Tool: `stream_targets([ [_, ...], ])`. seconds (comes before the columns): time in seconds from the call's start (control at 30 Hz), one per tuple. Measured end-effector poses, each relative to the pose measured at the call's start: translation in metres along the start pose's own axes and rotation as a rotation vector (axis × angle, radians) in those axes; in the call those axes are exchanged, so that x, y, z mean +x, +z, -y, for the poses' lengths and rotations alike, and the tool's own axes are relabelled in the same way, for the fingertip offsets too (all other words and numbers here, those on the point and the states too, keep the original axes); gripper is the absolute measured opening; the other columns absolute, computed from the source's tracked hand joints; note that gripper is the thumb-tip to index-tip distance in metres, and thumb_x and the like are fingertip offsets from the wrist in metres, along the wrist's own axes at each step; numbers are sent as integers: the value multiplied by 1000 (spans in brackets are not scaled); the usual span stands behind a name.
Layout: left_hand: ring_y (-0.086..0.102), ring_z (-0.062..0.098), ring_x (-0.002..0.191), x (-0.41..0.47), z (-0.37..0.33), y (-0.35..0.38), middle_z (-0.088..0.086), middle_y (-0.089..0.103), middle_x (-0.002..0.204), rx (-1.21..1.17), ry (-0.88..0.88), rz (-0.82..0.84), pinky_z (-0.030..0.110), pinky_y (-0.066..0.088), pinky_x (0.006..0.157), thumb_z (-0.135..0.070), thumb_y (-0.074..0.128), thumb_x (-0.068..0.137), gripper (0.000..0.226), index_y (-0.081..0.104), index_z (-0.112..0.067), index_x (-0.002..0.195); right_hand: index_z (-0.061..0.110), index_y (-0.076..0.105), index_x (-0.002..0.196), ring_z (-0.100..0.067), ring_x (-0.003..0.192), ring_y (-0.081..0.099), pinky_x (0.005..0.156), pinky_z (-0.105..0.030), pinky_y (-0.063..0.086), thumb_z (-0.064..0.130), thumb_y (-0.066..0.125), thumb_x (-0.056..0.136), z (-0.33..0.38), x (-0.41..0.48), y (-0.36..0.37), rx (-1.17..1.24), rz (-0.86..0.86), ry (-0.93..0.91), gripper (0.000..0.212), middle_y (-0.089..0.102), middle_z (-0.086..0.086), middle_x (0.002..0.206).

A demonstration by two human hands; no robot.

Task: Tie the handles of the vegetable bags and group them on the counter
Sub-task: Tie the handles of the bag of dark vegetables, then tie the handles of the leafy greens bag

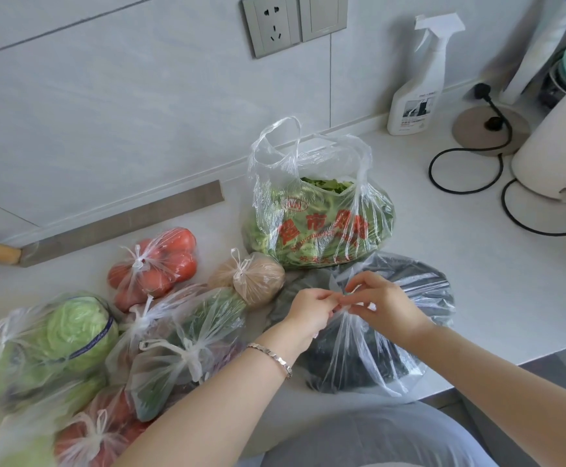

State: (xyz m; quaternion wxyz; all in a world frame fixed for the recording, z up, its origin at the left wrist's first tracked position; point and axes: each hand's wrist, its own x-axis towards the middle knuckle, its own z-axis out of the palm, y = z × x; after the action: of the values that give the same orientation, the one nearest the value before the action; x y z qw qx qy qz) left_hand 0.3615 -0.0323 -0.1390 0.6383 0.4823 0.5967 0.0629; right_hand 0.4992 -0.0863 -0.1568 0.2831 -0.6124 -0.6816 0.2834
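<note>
Item 1: bag of dark leafy greens, clear plastic, near centre of the white counter. We see our left hand and right hand meeting above it, fingers pinched closed on the gathered handles (knot state: we cannot tell).

Item 2: open bag of lettuce with red print, just beyond, handles loose and upright.

Items 3–5: knotted bags grouped at left: tomatoes, potatoes, cabbage, touching one another, with more tied bags nearer us.

Item 6: spray bottle, far right, against the wall.
</note>
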Motion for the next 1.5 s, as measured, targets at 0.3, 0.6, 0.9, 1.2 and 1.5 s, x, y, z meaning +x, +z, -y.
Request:
stream_targets([
  [0.3,31,16,49,-2,-6,2,5,39,53,194,87,-45,22,27,46,-14,57,83,19,57,-7,66,12,68,83,-21,67,63,58,-33,56,14,79,68,-11,1,-2,-523,2,-364,19,64,-6,83],
  [0.6,60,26,74,7,1,-7,14,66,77,692,348,-237,38,52,74,-14,51,86,24,66,-7,70,26,60,66,-15,69,49,67,-27,30,34,67,71,-5,-10,-5,-733,86,-367,12,55,9,71],
  [0.9,64,22,77,21,-20,-18,6,72,87,795,256,-168,33,54,67,-18,53,88,25,72,-6,79,24,65,76,-11,79,50,74,-27,49,34,40,89,-2,-2,-13,-538,203,-107,30,59,9,78],
  [1.2,38,26,124,45,-125,-82,11,42,132,739,628,-586,31,31,105,-10,53,88,43,43,-10,130,16,56,111,-20,94,56,81,-35,51,24,49,91,4,116,-81,-110,-250,371,24,55,-2,105],
  [1.5,53,23,71,103,-176,-120,5,57,84,666,439,-595,29,38,57,-27,49,90,16,50,-11,87,10,53,84,-28,87,52,69,-33,45,29,48,88,-29,188,-85,44,-153,758,20,52,-9,88],
])
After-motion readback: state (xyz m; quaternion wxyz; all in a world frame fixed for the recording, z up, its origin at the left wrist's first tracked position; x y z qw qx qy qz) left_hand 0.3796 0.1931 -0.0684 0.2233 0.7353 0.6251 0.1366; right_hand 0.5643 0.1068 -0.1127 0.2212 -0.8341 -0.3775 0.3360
